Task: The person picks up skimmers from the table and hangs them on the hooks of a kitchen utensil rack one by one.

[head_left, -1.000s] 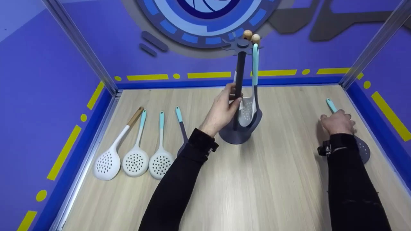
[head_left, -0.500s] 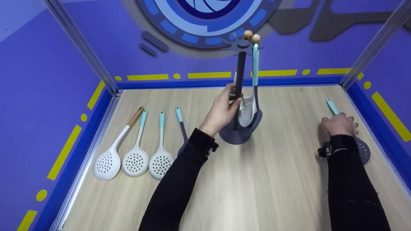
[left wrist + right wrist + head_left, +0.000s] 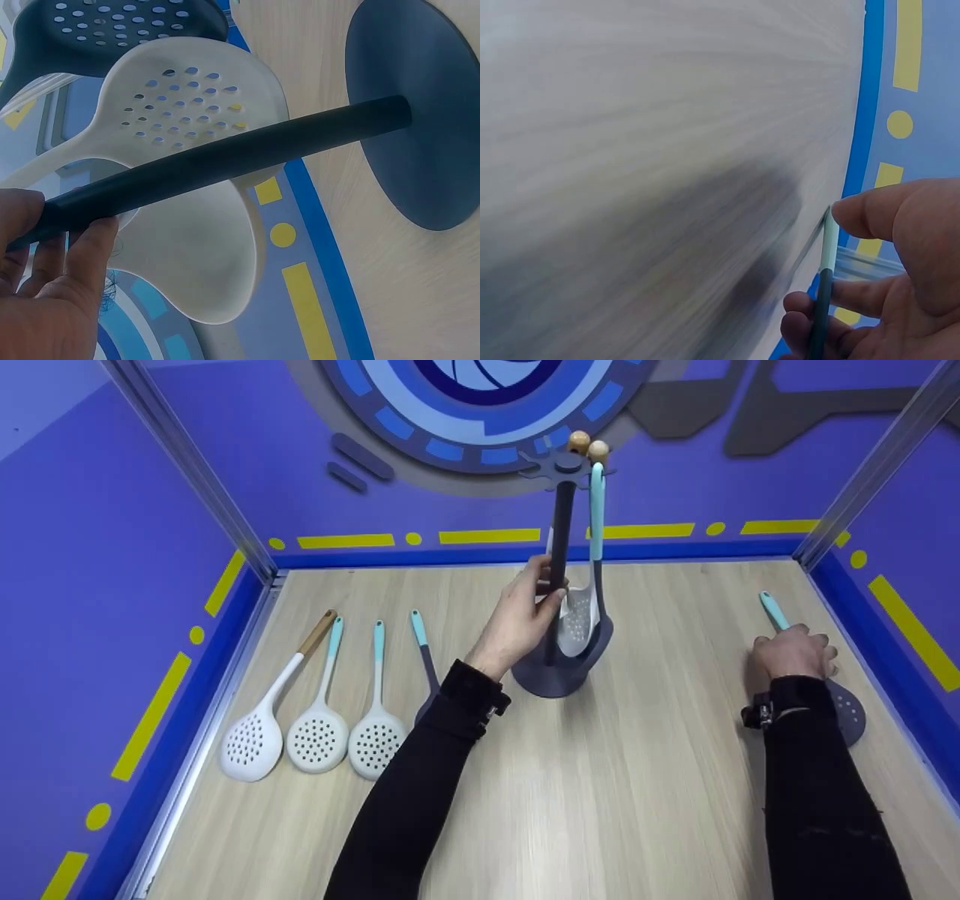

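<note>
My left hand [image 3: 517, 619] grips the dark upright pole [image 3: 564, 525] of a utensil stand; in the left wrist view thumb and fingers wrap the pole [image 3: 225, 161]. Hanging on the stand are a white skimmer [image 3: 187, 82], a white ladle [image 3: 195, 251] and a dark slotted utensil [image 3: 127, 26] with a teal handle. At the table's right side my right hand [image 3: 793, 652] holds a dark skimmer [image 3: 849, 712] with a teal handle, close over the wood. Its thumb and fingers pinch the handle [image 3: 829, 251] in the right wrist view. The hand covers the skimmer's middle in the head view.
On the left lie a white skimmer [image 3: 251, 746] with a wooden handle and two pale skimmers [image 3: 316, 741] with teal handles. Beside them is a dark utensil [image 3: 427, 660], partly behind my left sleeve. Blue walls [image 3: 105, 585] enclose the table [image 3: 600, 810] at back and sides.
My right hand has shifted very slightly on the dark skimmer, whose handle tip has moved a touch to the left. The left hand and the stand stay in place.
</note>
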{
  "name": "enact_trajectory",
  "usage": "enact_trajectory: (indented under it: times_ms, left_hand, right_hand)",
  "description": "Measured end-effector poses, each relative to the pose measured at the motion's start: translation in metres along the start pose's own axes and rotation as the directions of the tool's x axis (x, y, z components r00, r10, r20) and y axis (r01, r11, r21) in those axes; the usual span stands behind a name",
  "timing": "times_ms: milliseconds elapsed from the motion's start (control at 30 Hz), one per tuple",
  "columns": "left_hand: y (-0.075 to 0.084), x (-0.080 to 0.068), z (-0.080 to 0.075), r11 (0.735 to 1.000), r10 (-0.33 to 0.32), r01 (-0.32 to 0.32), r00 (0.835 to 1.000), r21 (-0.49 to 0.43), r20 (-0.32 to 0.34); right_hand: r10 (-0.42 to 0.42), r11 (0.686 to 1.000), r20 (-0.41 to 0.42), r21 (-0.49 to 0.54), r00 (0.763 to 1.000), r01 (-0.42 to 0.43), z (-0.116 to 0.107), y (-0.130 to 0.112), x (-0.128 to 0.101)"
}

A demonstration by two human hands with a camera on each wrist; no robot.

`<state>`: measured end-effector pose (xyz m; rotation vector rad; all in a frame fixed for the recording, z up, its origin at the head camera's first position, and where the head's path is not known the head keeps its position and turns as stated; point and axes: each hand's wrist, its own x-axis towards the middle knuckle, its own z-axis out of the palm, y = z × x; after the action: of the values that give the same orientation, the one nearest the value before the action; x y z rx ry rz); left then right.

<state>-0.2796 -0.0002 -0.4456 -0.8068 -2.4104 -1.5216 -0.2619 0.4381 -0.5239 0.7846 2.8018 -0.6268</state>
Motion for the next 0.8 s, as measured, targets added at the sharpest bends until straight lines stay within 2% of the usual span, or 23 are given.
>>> enact_trajectory:
  times_ms: [533,800]
  left_hand:
    - [0.0002,0.0011,0.0001,1.000,0.009,-0.009,1.000,0.012,0.000]
    - [-0.0008,0.0017,0.0000,1.000,0.006,-0.006,1.000,-0.006,0.002]
  right_hand:
    - [0.016,0.998,-0.023,0.059,1.000,-0.015,-0.0006,-0.0049,0.0010]
    - [-0.035,0.997,-0.084,0.059,0.996,0.040,0.0010,-0.0062,0.0033]
